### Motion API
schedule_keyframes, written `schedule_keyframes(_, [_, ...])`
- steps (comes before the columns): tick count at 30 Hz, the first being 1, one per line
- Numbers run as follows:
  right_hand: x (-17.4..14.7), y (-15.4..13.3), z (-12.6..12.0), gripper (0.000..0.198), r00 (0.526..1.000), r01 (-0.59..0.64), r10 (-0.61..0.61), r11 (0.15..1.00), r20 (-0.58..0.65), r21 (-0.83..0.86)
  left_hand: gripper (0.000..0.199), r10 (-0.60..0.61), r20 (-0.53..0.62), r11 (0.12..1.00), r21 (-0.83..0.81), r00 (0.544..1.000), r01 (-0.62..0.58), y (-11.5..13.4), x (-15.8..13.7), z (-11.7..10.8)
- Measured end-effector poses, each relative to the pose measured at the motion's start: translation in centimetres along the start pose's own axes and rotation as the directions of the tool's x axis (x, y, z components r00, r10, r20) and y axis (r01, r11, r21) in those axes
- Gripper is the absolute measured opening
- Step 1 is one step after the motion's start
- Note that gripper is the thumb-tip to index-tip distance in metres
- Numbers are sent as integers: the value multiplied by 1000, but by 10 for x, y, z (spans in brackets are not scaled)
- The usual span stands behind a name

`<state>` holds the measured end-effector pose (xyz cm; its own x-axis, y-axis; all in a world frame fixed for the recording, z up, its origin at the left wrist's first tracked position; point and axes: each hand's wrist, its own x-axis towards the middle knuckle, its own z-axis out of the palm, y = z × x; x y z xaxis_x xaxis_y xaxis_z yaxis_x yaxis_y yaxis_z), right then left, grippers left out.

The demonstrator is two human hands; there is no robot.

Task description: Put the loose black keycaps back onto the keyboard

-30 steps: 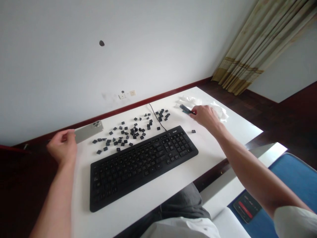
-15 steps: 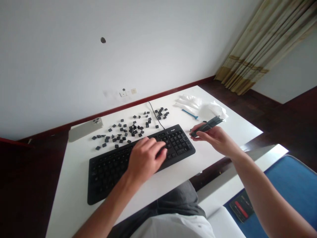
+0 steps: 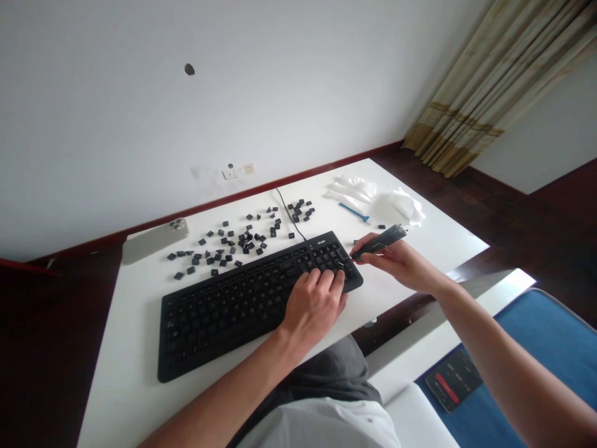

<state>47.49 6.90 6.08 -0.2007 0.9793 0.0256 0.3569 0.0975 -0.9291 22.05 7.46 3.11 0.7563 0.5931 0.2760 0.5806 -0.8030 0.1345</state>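
A black keyboard [image 3: 224,311] lies at an angle along the front of the white table. My left hand [image 3: 317,302] rests palm down on its right part, fingers slightly bent over the number pad and holding nothing. Just past the keyboard's right edge, my right hand [image 3: 401,261] pinches a black brush with a wire keycap puller [image 3: 382,239]. Its bristle end points up and right, while thin wires at the other end reach over the rightmost keys; whether they grip a key I cannot tell. Behind the keyboard are many loose black keycaps [image 3: 245,241].
A phone [image 3: 156,241] lies at the table's back left. The keyboard cable [image 3: 290,214] runs to the back edge. A blue pry tool [image 3: 354,212] and white plastic bags [image 3: 354,191] are at the back right. Another phone [image 3: 452,381] lies on a blue seat [image 3: 545,354].
My left hand has slid right from the keyboard's middle onto the number pad. My right hand has brought the brush's wire end left and down to the rightmost keys.
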Motion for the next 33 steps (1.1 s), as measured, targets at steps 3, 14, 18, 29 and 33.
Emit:
schedule_keyframes(3, [3,-4,-2,26,1000,13,-13,1000,24,-16,40,2,-9,1000,-13,1000,-2,1,0,2])
schedule_keyframes(14, [25,-29,-16,33,946,101,-16,964,325,-247,39,-1,-48,1000,-31,999,0,2,0,9])
schedule_keyframes(18, [27,-38,-14,36,937,79,27,954,348,-289,39,-2,-41,1000,-24,999,1,2,-1,8])
schedule_keyframes(29, [14,-14,-1,33,993,-34,36,999,111,-21,43,26,1,1000,-18,1000,-26,2,-2,7])
schedule_keyframes(33, [2,4,7,34,997,-81,81,988,0,131,48,3,8,1000,-26,1000,-2,3,-2,7])
